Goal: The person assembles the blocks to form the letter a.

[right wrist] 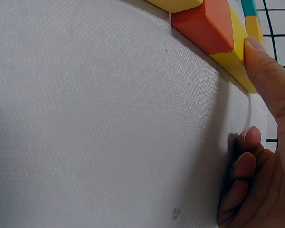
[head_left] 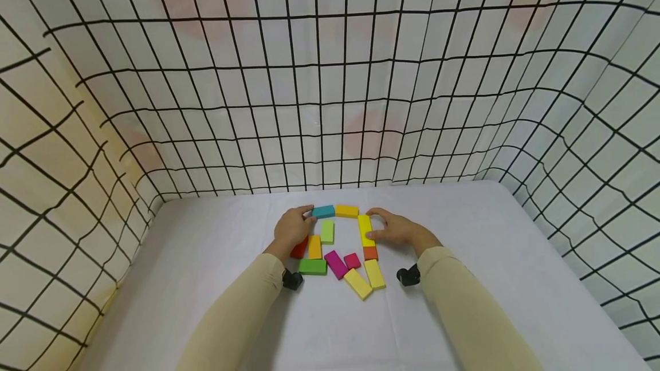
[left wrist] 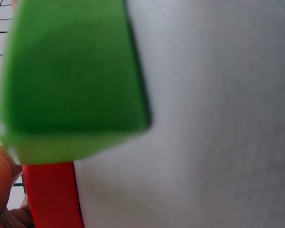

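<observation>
My left hand (head_left: 293, 227) reaches to the left end of a teal block (head_left: 323, 211), fingertips right at it. Under that hand lies a partly hidden red block (head_left: 299, 248). My right hand (head_left: 397, 228) is beside a long yellow block (head_left: 365, 230). Its thumb (right wrist: 263, 66) touches the block's side, and the index finger extends to the far end. The other right fingers (right wrist: 244, 164) bend loosely, low over the cloth. An orange-red block (head_left: 370, 253) abuts the yellow one's near end. Between the hands lies a light green block (head_left: 327, 232).
An amber block (head_left: 346, 211) adjoins the teal one. Nearer are an orange block (head_left: 314, 247), a green block (head_left: 312, 267), a magenta block (head_left: 336, 265), a small pink-red block (head_left: 352, 261) and pale yellow blocks (head_left: 358, 284). A black grid (head_left: 330, 102) surrounds the white table (head_left: 206, 279).
</observation>
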Demonstrator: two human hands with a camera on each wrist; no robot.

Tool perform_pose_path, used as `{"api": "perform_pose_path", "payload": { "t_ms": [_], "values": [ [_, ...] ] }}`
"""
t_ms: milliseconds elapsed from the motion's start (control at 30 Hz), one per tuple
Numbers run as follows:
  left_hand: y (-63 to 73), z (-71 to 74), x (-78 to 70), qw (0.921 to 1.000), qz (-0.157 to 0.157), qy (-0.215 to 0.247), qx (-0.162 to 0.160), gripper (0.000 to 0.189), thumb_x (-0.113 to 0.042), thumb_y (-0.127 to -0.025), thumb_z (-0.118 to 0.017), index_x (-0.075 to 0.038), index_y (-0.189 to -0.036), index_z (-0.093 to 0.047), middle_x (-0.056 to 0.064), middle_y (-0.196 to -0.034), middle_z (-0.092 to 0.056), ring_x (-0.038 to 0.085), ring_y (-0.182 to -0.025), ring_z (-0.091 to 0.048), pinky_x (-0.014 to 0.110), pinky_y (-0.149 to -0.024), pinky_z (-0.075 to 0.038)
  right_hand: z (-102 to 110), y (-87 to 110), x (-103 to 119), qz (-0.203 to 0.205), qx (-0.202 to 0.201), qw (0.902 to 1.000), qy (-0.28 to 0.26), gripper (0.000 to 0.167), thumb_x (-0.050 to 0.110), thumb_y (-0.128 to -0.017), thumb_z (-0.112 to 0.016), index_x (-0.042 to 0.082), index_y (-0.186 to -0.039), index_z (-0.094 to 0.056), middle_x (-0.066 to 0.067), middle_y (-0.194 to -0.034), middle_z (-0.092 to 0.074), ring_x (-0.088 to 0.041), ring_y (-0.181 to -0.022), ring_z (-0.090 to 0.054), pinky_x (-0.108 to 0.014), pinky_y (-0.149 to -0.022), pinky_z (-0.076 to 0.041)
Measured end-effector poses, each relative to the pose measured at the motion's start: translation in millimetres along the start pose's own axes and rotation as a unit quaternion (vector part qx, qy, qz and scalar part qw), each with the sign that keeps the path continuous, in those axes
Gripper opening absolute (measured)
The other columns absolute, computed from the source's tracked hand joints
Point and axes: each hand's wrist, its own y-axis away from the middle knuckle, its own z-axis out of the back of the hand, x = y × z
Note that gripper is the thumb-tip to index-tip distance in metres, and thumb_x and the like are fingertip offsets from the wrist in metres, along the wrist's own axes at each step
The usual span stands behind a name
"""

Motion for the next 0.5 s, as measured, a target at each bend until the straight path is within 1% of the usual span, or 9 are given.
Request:
{"api": "perform_pose_path", "payload": {
  "t_ms": [333,500],
  "values": [
    [0.6,-1.1,3.1,1.0000,-0.004,0.001,0.000,0.046,-0.035,-0.102,-0.062,-0.033,-0.147,-0.056,0.006,-0.142,-0.064,0.028,-0.119,-0.060,0.046,-0.102,-0.050,-1.8,-1.3,-1.1,0.000,0.002,1.0000,0.004,0.072,0.053,-0.092,-0.070,0.034,-0.154,-0.037,-0.019,-0.166,-0.030,-0.046,-0.148,-0.033,-0.069,-0.117,-0.027],
    [2.6,1.3,3.4,0.9998,-0.011,0.016,-0.002,0.047,-0.035,-0.102,-0.062,-0.033,-0.148,-0.055,0.008,-0.127,-0.070,0.026,-0.106,-0.060,0.044,-0.098,-0.050,-0.8,-3.8,-1.2,-0.003,0.002,1.0000,0.004,0.071,0.052,-0.092,-0.069,0.035,-0.154,-0.037,-0.018,-0.166,-0.030,-0.046,-0.149,-0.033,-0.069,-0.117,-0.027]
  ]
}}
